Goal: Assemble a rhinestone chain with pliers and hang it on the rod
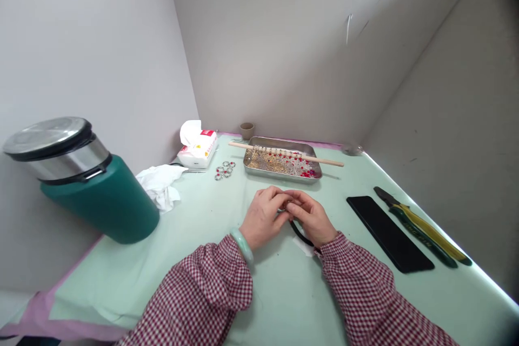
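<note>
Fingertips of both hands meet in front of the metal tray (pixel 279 174). My left hand (pixel 264 218), a pale green bangle (pixel 242 246) at its wrist, is closed with fingers bent. My right hand (pixel 313 217) pinches from the other side, thumb and index finger together. Whatever small piece lies between the fingertips is mostly hidden. Below the right hand a black curved strip (pixel 299 233) comes out, beside a small white scrap (pixel 303 246) on the cloth. In the tray are gold, clear and red beads.
Beaded rings (pixel 224 171) lie left of the tray, and a wooden stick (pixel 324 161) strung with beaded rings rests across it. A green bottle (pixel 109 200), crumpled tissue (pixel 160 184) and tissue pack (pixel 198 152) stand left. A black phone-like slab (pixel 389 232) and pliers (pixel 424 230) lie right; a small cup (pixel 247 130) stands behind.
</note>
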Demonstrator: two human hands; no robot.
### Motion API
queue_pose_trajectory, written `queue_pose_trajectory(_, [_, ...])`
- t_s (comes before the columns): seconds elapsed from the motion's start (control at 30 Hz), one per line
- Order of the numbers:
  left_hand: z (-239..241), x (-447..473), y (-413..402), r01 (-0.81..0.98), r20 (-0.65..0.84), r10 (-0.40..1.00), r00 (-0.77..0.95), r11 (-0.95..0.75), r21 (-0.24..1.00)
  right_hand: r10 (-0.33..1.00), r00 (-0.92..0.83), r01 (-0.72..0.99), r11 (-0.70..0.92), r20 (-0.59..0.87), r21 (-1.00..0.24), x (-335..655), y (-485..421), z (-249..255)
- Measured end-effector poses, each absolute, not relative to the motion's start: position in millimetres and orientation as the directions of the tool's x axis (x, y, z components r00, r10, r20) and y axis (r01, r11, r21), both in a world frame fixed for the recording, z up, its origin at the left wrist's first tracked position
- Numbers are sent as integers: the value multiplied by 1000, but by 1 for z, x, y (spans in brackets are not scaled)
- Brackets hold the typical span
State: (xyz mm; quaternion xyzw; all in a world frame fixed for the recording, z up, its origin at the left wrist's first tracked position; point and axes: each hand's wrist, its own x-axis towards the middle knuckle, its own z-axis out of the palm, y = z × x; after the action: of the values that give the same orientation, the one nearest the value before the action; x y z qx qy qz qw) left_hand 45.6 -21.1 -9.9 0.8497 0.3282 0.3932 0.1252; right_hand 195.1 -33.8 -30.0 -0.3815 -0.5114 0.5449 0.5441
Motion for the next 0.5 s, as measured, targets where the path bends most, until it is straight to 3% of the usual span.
queue_pose_trajectory(0.13, [-9,42,-16,447,563,715,415,-699,558,992,-40,-174,108,116,-979,194,-32,-30])
queue_pose_trajectory(0.27, [0,21,0,553,429,867,252,-493,672,996,-6,-145,92,94,-985,193,-32,-29])
queue_pose_trajectory(0.33, [6,5,10,730,353,926,135,-334,597,995,-44,-102,88,93,-991,192,-32,-28])
queue_pose_trajectory(0.4, [9,-12,18,910,283,958,34,-147,388,993,-77,-58,88,93,-994,191,-33,-27])
queue_pose_trajectory(0.5, [7,-34,27,949,213,977,-19,-50,312,993,-81,-35,80,82,-996,191,-33,-25])
